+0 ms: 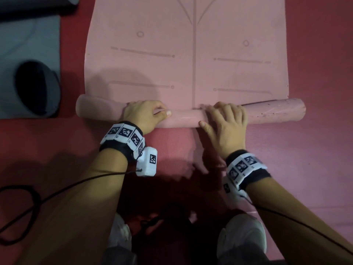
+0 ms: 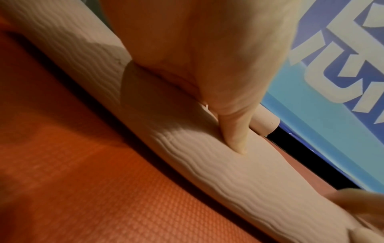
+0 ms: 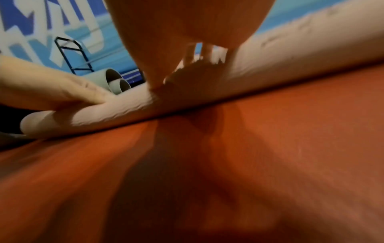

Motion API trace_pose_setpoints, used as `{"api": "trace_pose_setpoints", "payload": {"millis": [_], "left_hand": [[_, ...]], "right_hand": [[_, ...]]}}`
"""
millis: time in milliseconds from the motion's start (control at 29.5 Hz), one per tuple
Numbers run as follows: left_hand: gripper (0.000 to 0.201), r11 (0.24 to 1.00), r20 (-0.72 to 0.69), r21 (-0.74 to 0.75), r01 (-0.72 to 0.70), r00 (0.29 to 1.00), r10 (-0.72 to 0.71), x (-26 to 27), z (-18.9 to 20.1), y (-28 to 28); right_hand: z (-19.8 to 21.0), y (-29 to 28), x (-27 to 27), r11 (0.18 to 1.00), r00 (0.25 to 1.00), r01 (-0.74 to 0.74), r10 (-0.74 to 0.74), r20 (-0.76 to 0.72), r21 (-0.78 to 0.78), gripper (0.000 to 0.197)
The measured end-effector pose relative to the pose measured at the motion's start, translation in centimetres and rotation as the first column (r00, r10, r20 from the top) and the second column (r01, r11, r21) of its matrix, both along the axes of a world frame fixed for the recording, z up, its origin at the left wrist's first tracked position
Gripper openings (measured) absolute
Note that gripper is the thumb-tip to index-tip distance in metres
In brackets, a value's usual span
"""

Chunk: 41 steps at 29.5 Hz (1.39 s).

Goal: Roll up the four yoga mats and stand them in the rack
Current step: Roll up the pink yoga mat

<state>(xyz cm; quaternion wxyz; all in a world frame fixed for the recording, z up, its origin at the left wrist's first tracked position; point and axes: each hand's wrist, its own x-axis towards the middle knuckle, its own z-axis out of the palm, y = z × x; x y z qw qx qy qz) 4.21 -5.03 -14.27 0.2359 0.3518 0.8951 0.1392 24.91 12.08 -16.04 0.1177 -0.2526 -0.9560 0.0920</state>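
A pink yoga mat (image 1: 172, 64) lies flat on the red floor, stretching away from me. Its near end is wound into a thin roll (image 1: 183, 119) that runs left to right. My left hand (image 1: 150, 113) grips the roll left of centre, fingers curled over the far side and thumb (image 2: 236, 131) pressed on top. Just right of centre, my right hand (image 1: 223, 117) holds the same roll (image 3: 290, 57), fingers over the top and thumb (image 3: 62, 88) on the near side. The roll's wavy textured underside (image 2: 207, 164) shows in the left wrist view.
A grey mat (image 1: 28, 44) lies at the left, partly rolled, its open end (image 1: 36, 88) facing me. Two rolled grey mats (image 3: 116, 80) and a black rack (image 3: 70, 55) stand by a blue wall. A black cable (image 1: 28, 197) loops on the floor beside my shoes (image 1: 242, 236).
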Motion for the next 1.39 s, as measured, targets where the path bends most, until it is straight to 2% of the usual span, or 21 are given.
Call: {"api": "trace_pose_setpoints", "payload": {"millis": [102, 237, 305, 441, 611, 780, 848, 950, 1018, 1086, 1187, 1289, 1391], "left_hand": [[0.027, 0.998, -0.050, 0.067, -0.017, 0.999, 0.021, 0.7, 0.2, -0.2], [0.022, 0.964, -0.264, 0.266, -0.016, 0.960, 0.089, 2.9, -0.6, -0.7], [0.025, 0.952, -0.334, 0.305, -0.017, 0.934, 0.124, 4.0, -1.1, -0.6], [0.036, 0.960, -0.337, 0.280, 0.005, 0.937, 0.093, 3.8, -1.6, 0.0], [0.037, 0.984, -0.281, 0.177, -0.008, 0.958, 0.058, 1.4, -1.0, 2.1], [0.041, 1.000, -0.213, 0.028, 0.014, 0.977, -0.008, -0.6, -0.6, 3.7], [0.038, 0.999, -0.232, 0.043, -0.003, 0.973, 0.013, -0.4, -0.3, 3.8], [0.026, 0.972, -0.276, 0.229, -0.062, 0.953, 0.126, 0.7, 0.0, 3.8], [0.026, 0.957, -0.328, 0.283, -0.055, 0.933, 0.150, 1.5, -0.4, 3.5], [0.027, 0.960, -0.368, 0.279, -0.018, 0.921, 0.125, 1.7, -1.0, 3.4], [0.033, 0.982, -0.403, 0.189, 0.025, 0.914, 0.054, 0.8, -1.6, 4.2], [0.037, 0.993, -0.440, 0.122, 0.003, 0.896, 0.052, -0.3, -1.8, 5.4], [0.034, 0.995, -0.415, 0.097, -0.036, 0.907, 0.073, -1.1, -1.5, 6.7]], "right_hand": [[-1.1, -1.1, 0.2, 0.999, 0.997, 0.041, -0.041, -0.059, 0.001, 0.039], [-1.2, 0.6, -1.5, 1.000, 1.000, 0.026, -0.026, -0.002, -0.001, 0.041], [-1.1, 1.6, -2.5, 1.000, 1.000, -0.002, 0.002, 0.007, -0.014, 0.042], [-1.0, 2.4, -3.4, 1.000, 1.000, -0.016, 0.016, 0.013, -0.025, 0.043], [-1.0, 0.4, -3.6, 0.994, 0.991, 0.097, -0.093, -0.092, 0.040, 0.032], [-1.6, 0.0, -3.7, 0.994, 0.995, 0.098, -0.097, -0.021, 0.038, 0.041], [-1.4, 0.5, -4.4, 0.996, 0.996, 0.087, -0.087, 0.004, 0.038, 0.042], [-1.0, 1.2, -5.5, 0.995, 0.996, 0.090, -0.090, 0.003, 0.031, 0.041], [-0.9, 1.5, -6.3, 0.995, 0.995, 0.101, -0.101, 0.006, 0.020, 0.041], [-0.7, 1.7, -7.1, 0.992, 0.992, 0.122, -0.122, 0.028, 0.020, 0.043], [-0.5, 1.8, -7.5, 0.991, 0.991, 0.130, -0.131, 0.005, 0.014, 0.041], [-0.4, 1.5, -6.4, 0.990, 0.987, 0.143, -0.142, -0.077, 0.005, 0.032], [-0.9, 1.1, -5.3, 0.993, 0.993, 0.115, -0.115, -0.008, 0.014, 0.039]]}}
